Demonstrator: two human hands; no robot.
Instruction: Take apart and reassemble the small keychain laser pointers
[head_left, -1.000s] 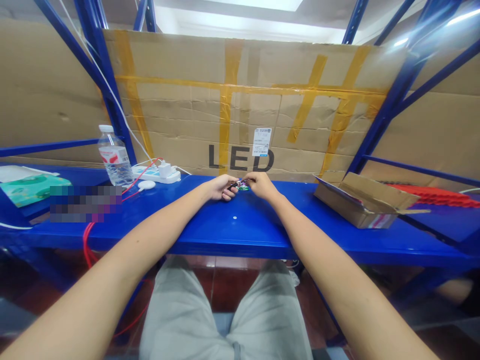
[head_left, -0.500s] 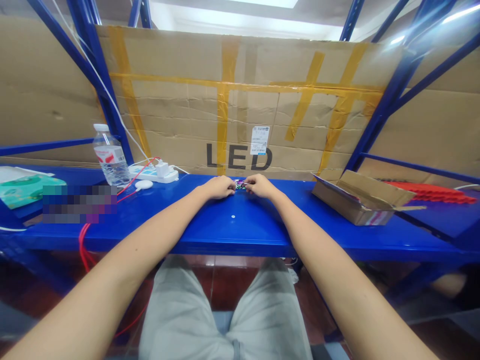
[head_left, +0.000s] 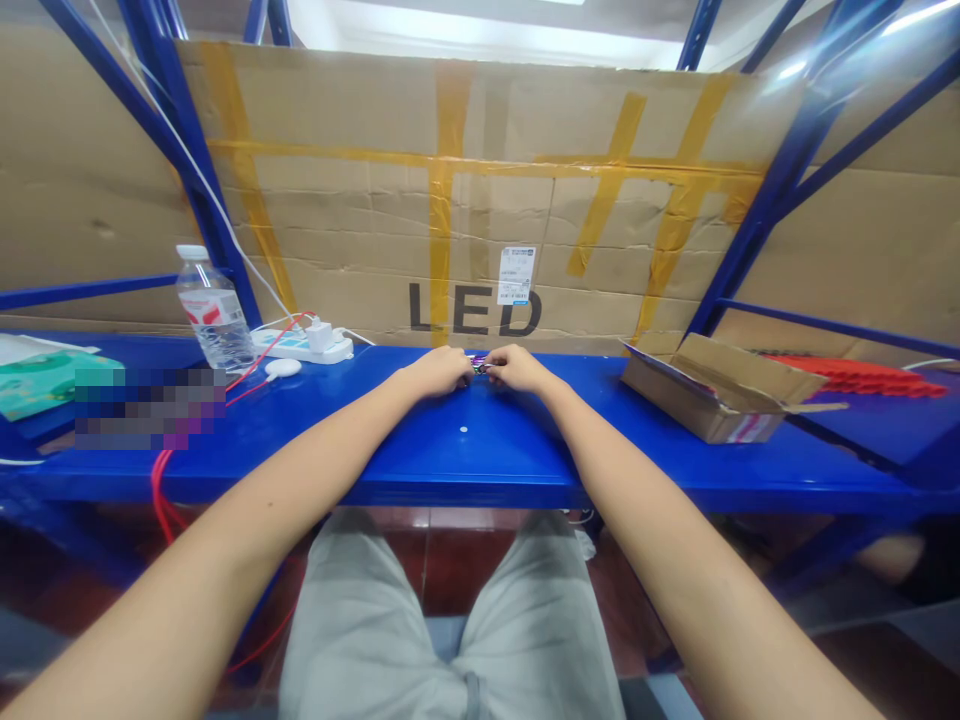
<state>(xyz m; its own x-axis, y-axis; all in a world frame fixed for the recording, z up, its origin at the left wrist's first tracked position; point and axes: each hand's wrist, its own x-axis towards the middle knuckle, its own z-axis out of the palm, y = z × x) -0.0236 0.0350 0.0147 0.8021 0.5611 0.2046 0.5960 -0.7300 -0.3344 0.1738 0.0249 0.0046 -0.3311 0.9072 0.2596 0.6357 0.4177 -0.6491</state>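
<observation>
Both my arms stretch forward over a blue metal table (head_left: 465,465). Near its back edge, my left hand (head_left: 442,371) is closed around the left end of a small, shiny, purple-and-silver patterned object (head_left: 478,364). From the other side, my right hand (head_left: 517,368) pinches at the object's right end with thumb and fingertips. Fingers cover most of it, and what kind of thing it is I cannot make out. A small white dot (head_left: 463,429) marks the tabletop in front of my hands.
On the left stand a water bottle (head_left: 215,315), a white power strip (head_left: 311,344) with red cables, a round white puck (head_left: 283,368) and a green packet (head_left: 56,380). An open cardboard box (head_left: 720,395) and red corrugated material (head_left: 855,375) lie right. A large cardboard panel (head_left: 360,230) stands behind.
The view has shifted slightly, so the scene sits a little higher and further left. Both hands stay at the small object, with less of its patterned surface showing between them.
</observation>
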